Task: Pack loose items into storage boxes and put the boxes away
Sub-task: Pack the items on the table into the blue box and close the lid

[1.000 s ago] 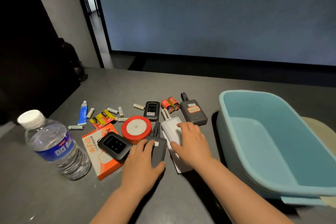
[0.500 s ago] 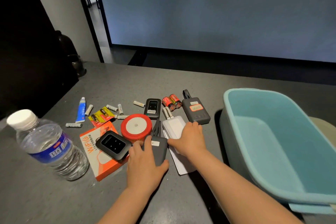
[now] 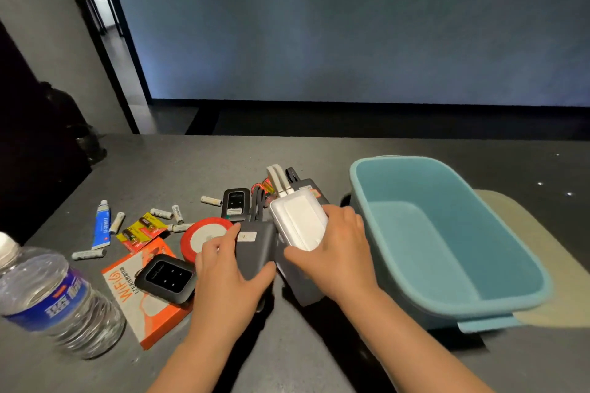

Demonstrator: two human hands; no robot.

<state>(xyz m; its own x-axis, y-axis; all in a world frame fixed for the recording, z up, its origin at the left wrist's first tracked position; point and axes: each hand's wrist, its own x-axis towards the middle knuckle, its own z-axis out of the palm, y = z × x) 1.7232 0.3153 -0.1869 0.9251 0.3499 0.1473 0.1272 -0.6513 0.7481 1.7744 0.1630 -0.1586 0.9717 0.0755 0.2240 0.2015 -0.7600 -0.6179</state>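
My left hand (image 3: pixel 230 271) grips a dark grey power bank (image 3: pixel 255 246) with a small white label, raised off the table. My right hand (image 3: pixel 335 252) grips a white power bank (image 3: pixel 300 220) with a white strap, tilted up above a dark flat item (image 3: pixel 300 284) underneath. An empty light blue storage box (image 3: pixel 447 242) stands just right of my right hand. Loose items lie to the left: a red and white round disc (image 3: pixel 201 234), two black pocket routers (image 3: pixel 166 276) (image 3: pixel 235 202), an orange WiFi box (image 3: pixel 143 306), a battery pack (image 3: pixel 140 228), several loose batteries (image 3: pixel 89 254), a blue tube (image 3: pixel 102 223).
A water bottle (image 3: pixel 54 300) stands at the near left. A beige lid or mat (image 3: pixel 523 252) lies under the box on the right. Another grey device (image 3: pixel 311 185) and red batteries (image 3: pixel 266 188) lie behind my hands. A doorway opens at the far left.
Both hands have closed around the power banks and lifted them off the table; the white one is now tilted up toward the blue box. The view has risen slightly.
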